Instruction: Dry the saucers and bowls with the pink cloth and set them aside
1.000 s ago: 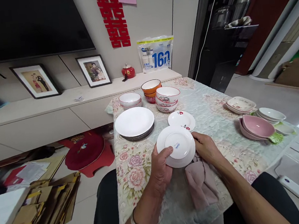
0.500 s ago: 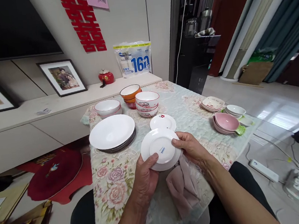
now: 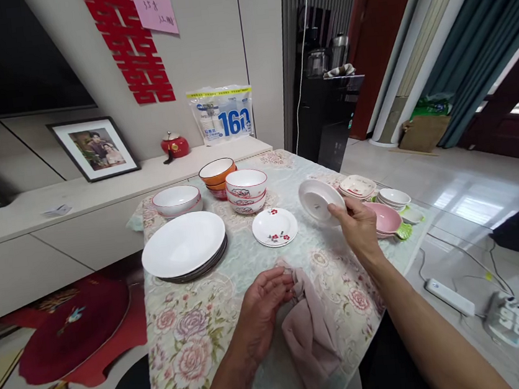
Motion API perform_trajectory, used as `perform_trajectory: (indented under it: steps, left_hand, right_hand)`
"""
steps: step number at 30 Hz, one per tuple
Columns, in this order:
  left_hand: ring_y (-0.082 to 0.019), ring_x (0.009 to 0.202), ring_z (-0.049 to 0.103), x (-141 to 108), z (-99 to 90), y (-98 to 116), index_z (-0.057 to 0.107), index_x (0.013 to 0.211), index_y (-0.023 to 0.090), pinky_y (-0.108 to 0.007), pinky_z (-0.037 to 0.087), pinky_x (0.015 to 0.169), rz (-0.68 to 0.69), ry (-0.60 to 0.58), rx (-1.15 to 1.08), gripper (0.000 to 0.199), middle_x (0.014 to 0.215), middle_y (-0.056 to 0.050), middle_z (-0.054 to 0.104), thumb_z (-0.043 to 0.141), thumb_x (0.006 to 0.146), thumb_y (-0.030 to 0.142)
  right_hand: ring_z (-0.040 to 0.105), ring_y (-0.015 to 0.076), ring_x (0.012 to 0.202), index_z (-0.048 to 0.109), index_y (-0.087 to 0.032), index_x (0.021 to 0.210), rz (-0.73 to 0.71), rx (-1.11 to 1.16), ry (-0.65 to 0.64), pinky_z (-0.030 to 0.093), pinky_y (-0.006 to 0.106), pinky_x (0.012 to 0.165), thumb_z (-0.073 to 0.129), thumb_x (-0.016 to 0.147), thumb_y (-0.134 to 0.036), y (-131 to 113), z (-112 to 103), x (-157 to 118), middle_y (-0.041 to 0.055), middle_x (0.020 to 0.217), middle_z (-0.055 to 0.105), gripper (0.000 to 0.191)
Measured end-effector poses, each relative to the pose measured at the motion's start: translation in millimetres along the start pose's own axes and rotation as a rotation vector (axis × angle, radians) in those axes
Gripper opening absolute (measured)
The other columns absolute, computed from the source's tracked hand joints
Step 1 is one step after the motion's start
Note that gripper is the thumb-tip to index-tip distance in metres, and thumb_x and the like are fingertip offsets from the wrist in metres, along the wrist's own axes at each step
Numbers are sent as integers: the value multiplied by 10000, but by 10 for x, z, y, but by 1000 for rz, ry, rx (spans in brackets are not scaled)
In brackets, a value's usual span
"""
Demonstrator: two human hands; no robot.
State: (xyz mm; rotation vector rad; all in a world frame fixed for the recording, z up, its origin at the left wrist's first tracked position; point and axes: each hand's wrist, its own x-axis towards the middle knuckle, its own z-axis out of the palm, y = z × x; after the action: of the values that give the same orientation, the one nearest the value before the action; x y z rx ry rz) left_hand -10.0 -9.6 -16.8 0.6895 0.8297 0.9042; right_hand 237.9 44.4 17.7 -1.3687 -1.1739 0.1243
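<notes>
My right hand (image 3: 359, 224) grips a small white plate (image 3: 319, 201) by its near edge. The plate is tilted above the table, its underside with a faint mark turned towards me. My left hand (image 3: 268, 296) is closed at the top end of a pinkish-brown cloth (image 3: 309, 332), which drapes down over the table's near side. Just beyond the left hand lies a small white plate with red flowers (image 3: 274, 227). To its left stands a stack of large white plates (image 3: 183, 244). Past the right hand is a pink leaf-handled bowl (image 3: 384, 217).
On the floral tablecloth (image 3: 196, 339), white bowls with red rims (image 3: 246, 190), orange bowls (image 3: 216, 171) and another white bowl pair (image 3: 176, 199) stand at the back. Square dishes (image 3: 356, 186) and small white bowls (image 3: 393, 197) sit at the right. A red stool (image 3: 76, 331) is left.
My right hand has carried the plate away to the right and tilted it. The left hand has let go of the plate and is now at the cloth. The flowered plate is uncovered.
</notes>
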Motion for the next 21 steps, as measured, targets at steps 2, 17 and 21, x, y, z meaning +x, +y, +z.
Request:
perform_trajectory:
  steps: [2, 17, 21]
  left_hand:
    - [-184, 896, 654, 7, -6, -6, 683, 1049, 140, -312, 480, 844, 1, 0, 4, 467, 1004, -115, 732, 849, 650, 316]
    - [-189, 907, 656, 5, 8, -7, 693, 1027, 145, -304, 489, 834, 4, -6, -2, 381, 974, -112, 727, 813, 697, 292]
    - [-184, 902, 653, 1, 2, -10, 702, 1021, 154, -298, 490, 822, 5, -3, -12, 369, 969, -102, 727, 814, 695, 285]
  right_hand:
    - [452, 145, 656, 617, -171, 672, -204, -319, -24, 306, 272, 614, 628, 857, -327, 113, -20, 72, 2, 684, 530, 243]
    - [525, 257, 987, 690, -125, 1029, -275, -1214, -546, 340, 357, 784, 410, 951, -132, 421, 181, 191, 168, 1075, 615, 291]
    - [529, 290, 1030, 696, -120, 1044, -198, -1243, -528, 361, 383, 809, 395, 937, -116, 433, 252, 182, 193, 1107, 613, 320]
